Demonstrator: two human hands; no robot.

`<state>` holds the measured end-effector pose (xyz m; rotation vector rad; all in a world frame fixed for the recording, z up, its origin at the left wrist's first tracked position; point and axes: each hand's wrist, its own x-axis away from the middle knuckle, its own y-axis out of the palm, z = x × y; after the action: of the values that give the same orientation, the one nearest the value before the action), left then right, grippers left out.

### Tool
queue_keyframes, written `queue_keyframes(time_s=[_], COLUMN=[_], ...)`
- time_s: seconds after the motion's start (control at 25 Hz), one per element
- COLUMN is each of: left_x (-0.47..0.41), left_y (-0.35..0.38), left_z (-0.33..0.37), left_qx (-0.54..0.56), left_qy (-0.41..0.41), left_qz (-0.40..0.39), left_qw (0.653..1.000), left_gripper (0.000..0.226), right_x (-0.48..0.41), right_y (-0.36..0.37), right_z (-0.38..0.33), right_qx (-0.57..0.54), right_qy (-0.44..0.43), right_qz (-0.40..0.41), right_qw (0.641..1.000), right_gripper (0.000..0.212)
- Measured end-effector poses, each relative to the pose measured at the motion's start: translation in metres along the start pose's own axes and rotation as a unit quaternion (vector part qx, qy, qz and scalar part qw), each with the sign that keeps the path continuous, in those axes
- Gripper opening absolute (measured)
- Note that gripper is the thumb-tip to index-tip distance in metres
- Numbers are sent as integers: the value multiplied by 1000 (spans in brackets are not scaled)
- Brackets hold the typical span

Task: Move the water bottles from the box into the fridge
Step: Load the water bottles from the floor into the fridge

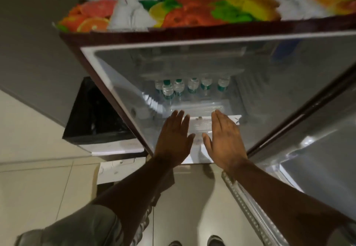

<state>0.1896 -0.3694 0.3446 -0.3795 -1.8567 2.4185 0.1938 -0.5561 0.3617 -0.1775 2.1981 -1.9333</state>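
Several water bottles (192,87) stand upright along the back edge of the fridge (119,95) shelf (200,106), straight beyond your fingertips. Your left hand (173,139) and right hand (225,141) hover flat-fingered and empty at the shelf's front edge, about equally near.
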Motion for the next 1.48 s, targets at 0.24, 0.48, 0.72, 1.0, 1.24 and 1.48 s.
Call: queue_keyframes(time_s=[0.24,0.48,0.72,1.0,1.24,1.48], left_x=[-17,-69,-137,-217,-241,-233], left_y=[49,81,63,37,29,38], left_z=[-30,-68,-102,-123,-137,-140], left_qx=[9,27,9,2,-40,-54], left_qy=[-59,-93,-152,-191,-154,-153], left_qz=[33,82,167,73,-55,-16], left_qw=[998,992,974,979,986,987], left_gripper=[65,64,39,67,58,29], right_x=[-32,-100,-175,-239,-254,-250], right_y=[55,92,87,68,80,71], right_z=[9,12,-7,-29,-45,-41], right_qx=[-28,-81,-85,8,57,64], right_qy=[-70,-76,-81,-121,-204,-210], right_qz=[-5,26,81,42,16,54], right_qw=[997,993,990,992,977,974], right_gripper=[75,74,48,69,81,59])
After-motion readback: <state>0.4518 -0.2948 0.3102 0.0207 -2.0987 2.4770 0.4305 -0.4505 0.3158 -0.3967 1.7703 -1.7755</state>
